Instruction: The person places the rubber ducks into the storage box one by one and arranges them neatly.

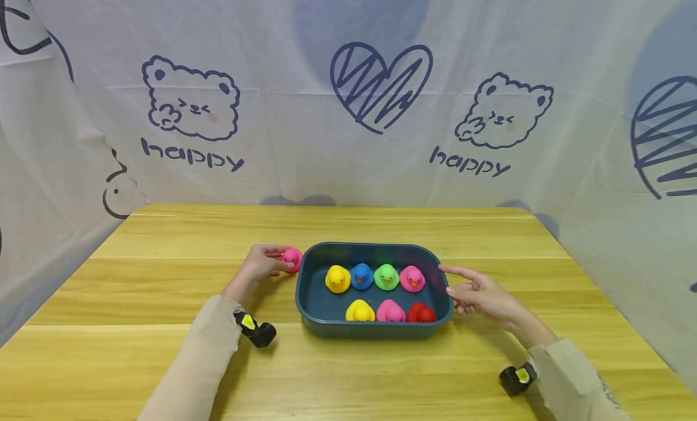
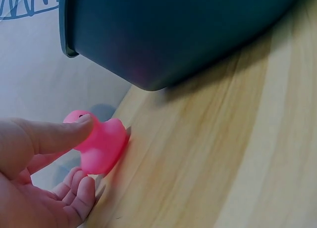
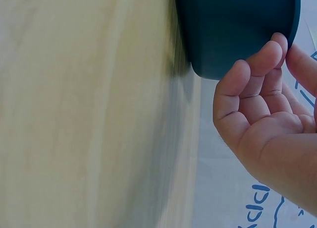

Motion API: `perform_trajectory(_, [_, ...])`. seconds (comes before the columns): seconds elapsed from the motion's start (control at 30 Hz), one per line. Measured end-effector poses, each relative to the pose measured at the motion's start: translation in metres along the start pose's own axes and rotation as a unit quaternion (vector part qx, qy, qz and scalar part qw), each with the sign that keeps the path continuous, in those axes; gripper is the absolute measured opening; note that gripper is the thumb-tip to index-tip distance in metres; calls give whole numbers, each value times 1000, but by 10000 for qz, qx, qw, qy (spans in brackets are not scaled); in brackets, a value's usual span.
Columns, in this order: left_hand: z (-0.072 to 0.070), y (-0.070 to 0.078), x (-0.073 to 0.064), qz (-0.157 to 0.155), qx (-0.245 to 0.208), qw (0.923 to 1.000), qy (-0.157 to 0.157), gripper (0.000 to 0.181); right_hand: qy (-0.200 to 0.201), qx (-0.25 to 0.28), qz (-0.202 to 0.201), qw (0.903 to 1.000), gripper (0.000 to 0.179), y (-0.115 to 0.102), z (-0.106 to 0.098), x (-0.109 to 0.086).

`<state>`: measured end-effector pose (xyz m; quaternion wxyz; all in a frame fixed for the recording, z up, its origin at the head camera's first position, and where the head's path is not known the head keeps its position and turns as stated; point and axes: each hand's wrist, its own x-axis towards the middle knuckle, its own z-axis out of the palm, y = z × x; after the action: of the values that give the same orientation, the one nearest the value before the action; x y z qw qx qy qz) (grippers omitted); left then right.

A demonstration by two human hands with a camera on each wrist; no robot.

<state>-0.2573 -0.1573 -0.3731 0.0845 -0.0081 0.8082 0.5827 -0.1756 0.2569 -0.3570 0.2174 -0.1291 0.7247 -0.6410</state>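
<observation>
My left hand (image 1: 262, 262) pinches a pink rubber duck (image 1: 292, 259) just left of a dark blue-green tub (image 1: 359, 330). In the left wrist view the thumb lies over the side of this duck, which is low over the table. At the tub's right end, my right hand (image 1: 479, 295) has its index finger stretched to the rim and its thumb against the outer side. Its other fingers bend loosely near the wall in the right wrist view. In the tub's back row sit a yellow duck (image 1: 338, 279), a blue duck (image 1: 362, 277), a green duck (image 1: 386, 277) and another pink duck (image 1: 412, 279).
Along the tub's front wall are a second yellow duck (image 1: 360, 311), a further pink duck (image 1: 390, 311) and a red duck (image 1: 422, 313), their lower parts hidden. The wooden table (image 1: 348, 385) reaches back to a printed curtain (image 1: 283, 106). A small black camera sits on each wrist.
</observation>
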Motion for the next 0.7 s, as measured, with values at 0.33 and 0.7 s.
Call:
perform_trajectory(0.33, [-4,-1,-2,19,-234,9996,149,42,-21,-21,-56,10000,63,2,-1,1])
perform_trajectory(0.7, [-9,8,-8,63,-395,9992,70,39,-28,-58,-80,9999,63,1,0,0])
